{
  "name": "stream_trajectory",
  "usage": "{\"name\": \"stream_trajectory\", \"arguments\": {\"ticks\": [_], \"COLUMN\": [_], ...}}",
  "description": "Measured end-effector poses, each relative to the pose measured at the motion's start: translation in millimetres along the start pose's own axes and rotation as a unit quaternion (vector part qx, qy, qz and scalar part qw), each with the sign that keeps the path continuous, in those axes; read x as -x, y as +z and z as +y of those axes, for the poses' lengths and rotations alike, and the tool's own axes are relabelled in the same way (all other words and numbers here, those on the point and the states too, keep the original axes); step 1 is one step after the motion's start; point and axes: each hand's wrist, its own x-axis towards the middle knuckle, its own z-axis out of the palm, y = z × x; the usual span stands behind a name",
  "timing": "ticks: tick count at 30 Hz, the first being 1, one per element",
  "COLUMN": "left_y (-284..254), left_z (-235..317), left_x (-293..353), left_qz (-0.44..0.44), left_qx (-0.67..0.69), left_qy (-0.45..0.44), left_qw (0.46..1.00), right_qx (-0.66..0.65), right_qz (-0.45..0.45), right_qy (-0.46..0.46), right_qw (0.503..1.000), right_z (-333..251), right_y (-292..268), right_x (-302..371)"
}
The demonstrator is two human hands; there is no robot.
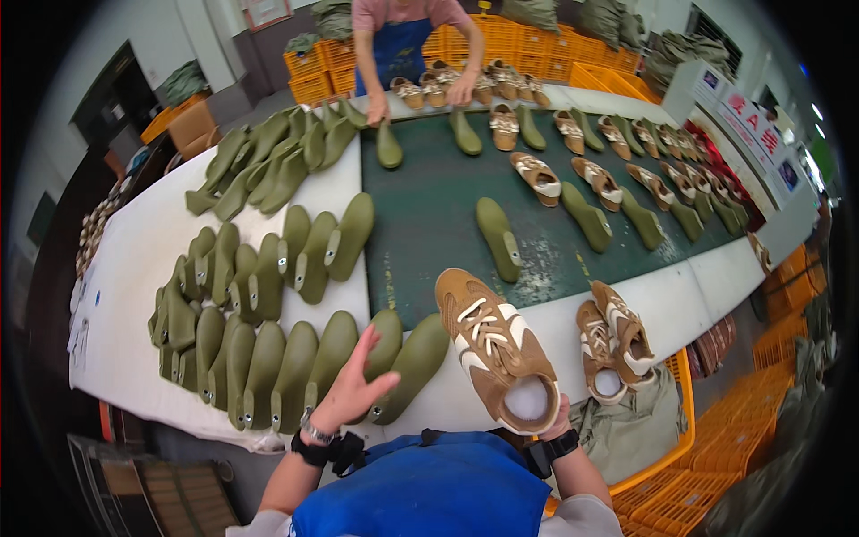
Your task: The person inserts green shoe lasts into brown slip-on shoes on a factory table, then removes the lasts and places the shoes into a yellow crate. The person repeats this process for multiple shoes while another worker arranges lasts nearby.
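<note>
My right hand (557,421) grips the heel of a brown and white sneaker (488,345), tilted with its toe pointing away from me and its opening toward me. Only part of that hand shows behind the heel. My left hand (351,387) is open, fingers spread, over the near row of olive-green shoe lasts (293,371). Nearest to it is a large last (412,369) between the hand and the sneaker; whether the fingers touch a last I cannot tell. A pair of matching sneakers (611,340) stands to the right on the white table edge.
A green conveyor belt (429,237) carries lasts and sneakers, with one last (497,237) lying nearest me. More lasts (268,161) cover the white table (125,295) at left. Across stands a co-worker (403,45) touching a last. Orange crates (716,456) stand at right.
</note>
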Motion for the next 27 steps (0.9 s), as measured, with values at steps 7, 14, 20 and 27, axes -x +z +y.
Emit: {"name": "stream_trajectory", "arguments": {"ticks": [7, 14, 20, 27], "left_y": [1, 5, 8, -6], "left_z": [-8, -43, -43, -27], "left_x": [-35, -34, -28, -36], "left_qz": [-0.015, 0.107, 0.111, 0.188], "left_qx": [0.492, 0.446, 0.439, 0.166], "left_qy": [-0.125, -0.162, -0.184, -0.033], "left_qw": [0.861, 0.874, 0.873, 0.968], "right_qx": [0.128, 0.326, 0.663, 0.195], "right_qz": [0.025, -0.021, -0.039, 0.058], "right_qy": [0.147, 0.139, -0.015, 0.135], "right_qw": [0.98, 0.935, 0.748, 0.97], "right_z": [20, 14, 16, 11], "right_y": [30, 83, 89, 56], "right_x": [-31, -40, -39, -46]}}
